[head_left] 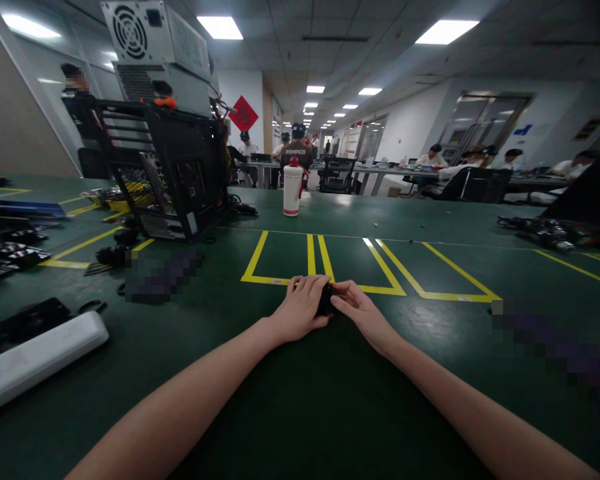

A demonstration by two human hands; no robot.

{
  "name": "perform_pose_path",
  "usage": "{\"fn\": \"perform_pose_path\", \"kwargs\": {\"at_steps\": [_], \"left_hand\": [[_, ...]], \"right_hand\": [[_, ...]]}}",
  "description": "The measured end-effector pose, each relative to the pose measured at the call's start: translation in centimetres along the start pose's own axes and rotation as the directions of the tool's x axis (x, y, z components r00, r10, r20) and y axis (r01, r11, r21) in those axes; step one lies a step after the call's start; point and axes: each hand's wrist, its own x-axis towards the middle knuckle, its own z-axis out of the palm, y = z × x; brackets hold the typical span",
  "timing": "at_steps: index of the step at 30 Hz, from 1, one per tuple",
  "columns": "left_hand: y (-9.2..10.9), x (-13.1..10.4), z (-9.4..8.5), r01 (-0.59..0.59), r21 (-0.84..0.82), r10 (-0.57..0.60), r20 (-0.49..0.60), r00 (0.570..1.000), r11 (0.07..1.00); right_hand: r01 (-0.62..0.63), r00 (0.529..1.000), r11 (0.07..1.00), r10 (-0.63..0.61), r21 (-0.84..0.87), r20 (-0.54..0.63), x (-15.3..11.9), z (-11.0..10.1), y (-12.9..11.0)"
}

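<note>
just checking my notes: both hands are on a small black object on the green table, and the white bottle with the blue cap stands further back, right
Not quite: the head view shows the white bottle has a red cap, not a blue one. The rest holds: the left hand and right hand meet on a small black object on the green table, with the bottle standing further back.

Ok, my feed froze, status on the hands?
Left hand and right hand together on small black object, on green table. Object mostly hidden. Nothing between them.
</note>
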Motion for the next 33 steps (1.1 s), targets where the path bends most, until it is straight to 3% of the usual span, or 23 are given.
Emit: {"fn": "perform_pose_path", "kwargs": {"at_steps": [15, 27, 33], "left_hand": [[-0.22, 0.14, 0.66, 0.006, -0.054, -0.007, -0.013, 1.000, 0.999], [-0.07, 0.13, 0.47, -0.008, -0.024, 0.008, -0.001, 1.000, 1.000], [-0.25, 0.13, 0.63, -0.004, -0.017, 0.005, 0.012, 1.000, 1.000]], "right_hand": [[-0.009, 1.000, 0.995, 0.006, 0.102, 0.022, 0.04, -0.57, 0.87], [-0.038, 0.999, 0.999, 0.038, 0.038, -0.012, -0.08, -0.55, 0.32], [0.014, 0.995, 0.996, -0.024, 0.093, 0.099, -0.10, -0.83, 0.42]]}}
